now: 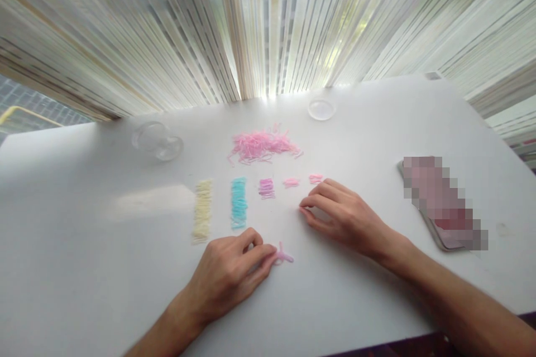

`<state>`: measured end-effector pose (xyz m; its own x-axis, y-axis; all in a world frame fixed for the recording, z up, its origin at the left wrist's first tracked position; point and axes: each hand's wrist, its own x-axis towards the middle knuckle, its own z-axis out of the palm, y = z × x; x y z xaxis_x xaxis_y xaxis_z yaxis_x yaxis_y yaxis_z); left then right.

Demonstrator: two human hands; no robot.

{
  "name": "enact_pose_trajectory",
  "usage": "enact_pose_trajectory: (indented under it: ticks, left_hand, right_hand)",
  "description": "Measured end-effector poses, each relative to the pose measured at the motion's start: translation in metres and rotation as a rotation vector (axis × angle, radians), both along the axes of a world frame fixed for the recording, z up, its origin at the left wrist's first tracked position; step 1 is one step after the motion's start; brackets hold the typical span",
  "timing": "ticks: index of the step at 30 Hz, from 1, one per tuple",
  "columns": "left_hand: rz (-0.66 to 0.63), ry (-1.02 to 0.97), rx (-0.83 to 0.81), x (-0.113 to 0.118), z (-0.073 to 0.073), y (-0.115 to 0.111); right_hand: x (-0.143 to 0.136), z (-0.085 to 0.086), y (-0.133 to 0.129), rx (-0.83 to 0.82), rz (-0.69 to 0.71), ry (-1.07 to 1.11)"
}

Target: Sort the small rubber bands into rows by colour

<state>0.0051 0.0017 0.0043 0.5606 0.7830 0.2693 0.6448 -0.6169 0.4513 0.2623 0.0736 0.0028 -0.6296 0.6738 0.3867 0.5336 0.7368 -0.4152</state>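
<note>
My left hand is closed in a pinch low on the white table, on a few pale pink-lilac elastic bands that stick out past the fingertips. To its upper right, my right hand has thumb and fingertips pressed together; whatever is between them is too small to make out. Just above those fingertips lies a short row of peach-pink bands. Further left are a small pink group, a purple row, a longer turquoise row and a pale yellow row.
Behind the rows is a loose heap of pink bands. A clear round container stands at the back left and a clear round lid at the back right. A phone, partly blurred, lies at the right. String curtains hang along the far edge.
</note>
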Motion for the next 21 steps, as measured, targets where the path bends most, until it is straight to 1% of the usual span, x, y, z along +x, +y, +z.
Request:
enact_pose_trajectory:
  ticks: [2, 5, 8, 11, 16, 21]
  left_hand:
    - [0.003, -0.005, -0.001, 0.0, 0.0, 0.0]
    - [0.005, -0.004, -0.003, -0.001, -0.001, 0.0]
    - [0.004, 0.002, -0.013, -0.002, -0.002, 0.0]
    - [0.0, -0.001, -0.018, -0.002, -0.002, 0.0]
    - [-0.004, -0.013, -0.017, -0.001, -0.002, 0.0]
    - [-0.004, -0.015, -0.01, -0.001, -0.003, 0.0]
  right_hand:
    - [0.003, 0.001, 0.002, 0.018, -0.027, -0.012]
    - [0.007, 0.004, 0.003, -0.005, -0.048, -0.015]
    - [0.008, 0.006, 0.003, -0.067, -0.023, -0.023]
    - [0.004, 0.001, 0.002, -0.086, 0.011, -0.027]
    - [-0.005, -0.008, 0.006, -0.012, 0.0, -0.01]
    - [-0.006, -0.004, 0.017, 0.137, -0.094, -0.032]
